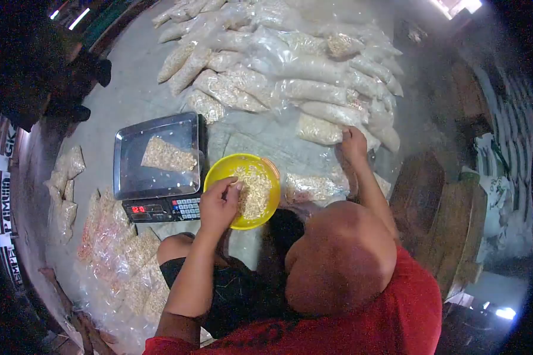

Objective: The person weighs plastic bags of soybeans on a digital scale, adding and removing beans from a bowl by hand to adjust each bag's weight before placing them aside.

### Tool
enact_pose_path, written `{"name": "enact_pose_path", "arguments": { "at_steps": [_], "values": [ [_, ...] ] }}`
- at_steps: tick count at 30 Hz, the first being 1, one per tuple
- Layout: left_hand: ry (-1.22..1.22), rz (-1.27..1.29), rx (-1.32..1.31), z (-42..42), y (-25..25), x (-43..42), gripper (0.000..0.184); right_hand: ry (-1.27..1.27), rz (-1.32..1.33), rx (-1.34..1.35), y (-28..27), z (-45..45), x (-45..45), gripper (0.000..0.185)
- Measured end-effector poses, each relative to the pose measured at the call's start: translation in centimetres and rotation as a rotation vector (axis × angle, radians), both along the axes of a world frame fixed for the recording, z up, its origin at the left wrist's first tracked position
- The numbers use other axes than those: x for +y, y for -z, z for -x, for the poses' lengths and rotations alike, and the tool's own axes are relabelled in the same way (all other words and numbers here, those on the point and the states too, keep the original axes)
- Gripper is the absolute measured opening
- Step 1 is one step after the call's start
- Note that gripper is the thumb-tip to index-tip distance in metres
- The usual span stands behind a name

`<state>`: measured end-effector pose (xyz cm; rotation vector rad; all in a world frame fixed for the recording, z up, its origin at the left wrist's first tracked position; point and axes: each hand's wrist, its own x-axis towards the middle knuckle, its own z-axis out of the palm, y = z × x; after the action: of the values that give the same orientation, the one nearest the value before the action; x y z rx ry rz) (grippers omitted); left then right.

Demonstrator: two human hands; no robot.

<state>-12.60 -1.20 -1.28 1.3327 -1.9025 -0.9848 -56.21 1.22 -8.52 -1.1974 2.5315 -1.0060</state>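
Observation:
My left hand is over the rim of a yellow bowl, thumb and fingers pinched together; whatever sits between the fingertips is too small to make out. Pale flaky pieces fill part of the bowl. Farther right, my right hand has its fingers closed on the end of a clear plastic bag of pale pieces, which lies at the near edge of a pile. Left of the bowl is a digital scale with lit red digits; a small filled bag rests on its metal pan.
Many filled plastic bags are stacked ahead. Another filled bag lies right of the bowl. More bags cover the floor by my left knee, and a few lie far left. Wooden boards stand at right.

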Motion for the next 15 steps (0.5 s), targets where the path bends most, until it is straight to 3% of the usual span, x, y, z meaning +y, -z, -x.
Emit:
{"name": "enact_pose_path", "arguments": {
  "at_steps": [3,5,8,11,13,15],
  "values": [
    [0.015,-0.021,-0.017,0.0,0.1,0.1,0.024,-0.084,-0.063,0.053,-2.0,0.7,-0.1,0.032],
    [0.012,-0.019,-0.013,-0.1,0.3,0.2,0.024,-0.264,-0.272,0.268,-1.3,2.4,-0.8,0.030],
    [0.009,0.099,0.038,-0.3,0.5,0.0,0.024,-0.325,-0.433,0.235,-4.8,0.4,-1.5,0.028],
    [0.004,0.060,0.001,-0.8,-0.3,0.2,0.024,-0.352,-0.317,0.182,-7.0,-0.8,-1.2,0.027],
    [-0.028,-0.046,-0.019,-0.8,-0.6,0.2,0.026,-0.378,-0.292,0.295,-9.1,-1.2,-1.4,0.026],
    [-0.030,0.011,-0.032,-0.9,-0.8,-0.1,0.027,-0.345,-0.303,0.285,-10.3,-0.6,-2.2,0.024]
  ]
}}
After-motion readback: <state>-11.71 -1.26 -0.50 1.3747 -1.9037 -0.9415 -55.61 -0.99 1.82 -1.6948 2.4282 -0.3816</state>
